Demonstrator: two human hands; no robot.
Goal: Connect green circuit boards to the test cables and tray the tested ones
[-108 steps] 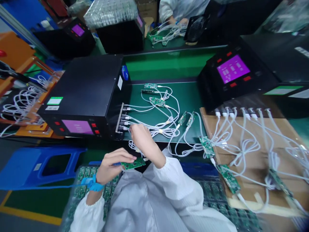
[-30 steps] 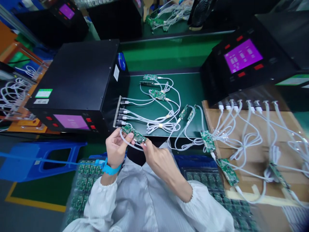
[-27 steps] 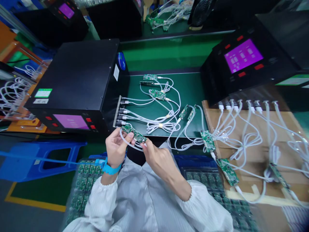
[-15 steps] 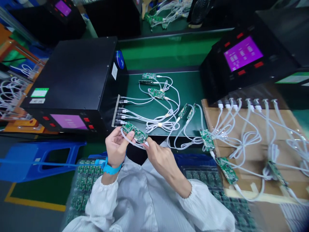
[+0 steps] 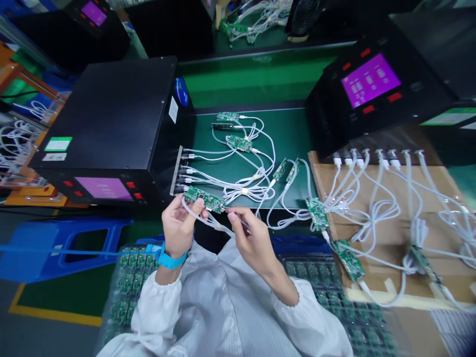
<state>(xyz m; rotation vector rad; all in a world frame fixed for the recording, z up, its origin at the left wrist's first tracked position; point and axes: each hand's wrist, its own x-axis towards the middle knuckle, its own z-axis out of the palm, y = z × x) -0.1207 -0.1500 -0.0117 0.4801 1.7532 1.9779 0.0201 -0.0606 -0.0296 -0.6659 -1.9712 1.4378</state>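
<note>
My left hand [image 5: 179,220] is closed on the left end of a green circuit board [image 5: 210,201], thumb on top and fingers beneath. The board lies roughly level, just in front of the left black box's row of sockets. My right hand [image 5: 253,235] is pinched close to the board's right end, thumb and forefinger around a cable plug that they mostly hide; a small tip shows at the fingertips. A white cable [image 5: 217,224] loops under the board from my left hand toward my right hand. A blue wrist strap [image 5: 173,259] circles my left wrist.
Black boxes with purple screens stand left [image 5: 111,114] and right [image 5: 372,84]. White cables [image 5: 245,191] and several wired boards [image 5: 240,143] lie on the green bench between them. Cardboard [image 5: 386,198] carries more cables at right. Trays of boards [image 5: 128,282] flank my lap; a blue stool [image 5: 67,243] stands left.
My right hand has turned and drawn slightly right, so its fingertips sit just off the board's end. The board is a little flatter in my left hand, which has barely moved.
</note>
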